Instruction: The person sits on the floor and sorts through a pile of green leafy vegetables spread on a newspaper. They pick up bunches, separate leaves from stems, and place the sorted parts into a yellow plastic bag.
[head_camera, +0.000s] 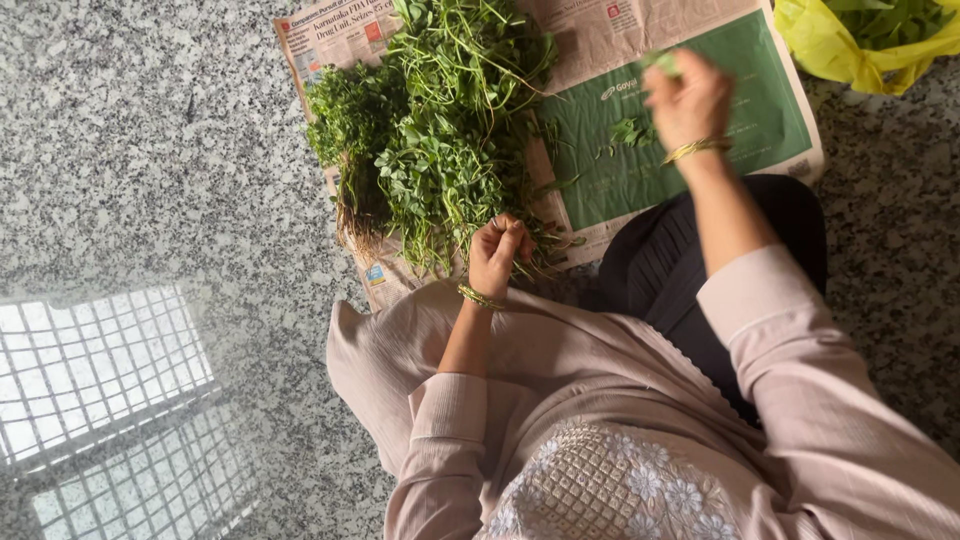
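Observation:
A big pile of green leafy stalks with roots (430, 130) lies on a spread newspaper (700, 150) on the floor. My left hand (497, 253) is closed around a thin stalk at the near edge of that pile. My right hand (688, 100) is raised over the green part of the newspaper, blurred, pinching a small tuft of plucked leaves (662, 63). A small heap of picked leaves (630, 131) lies on the paper just left of that hand. Both wrists wear gold bangles.
A yellow plastic bag (850, 45) holding more greens sits at the top right. The floor is speckled grey granite (160, 150); a bright grid-shaped window reflection (100, 380) shows at the lower left. My lap and knee in light pink and dark cloth fill the foreground.

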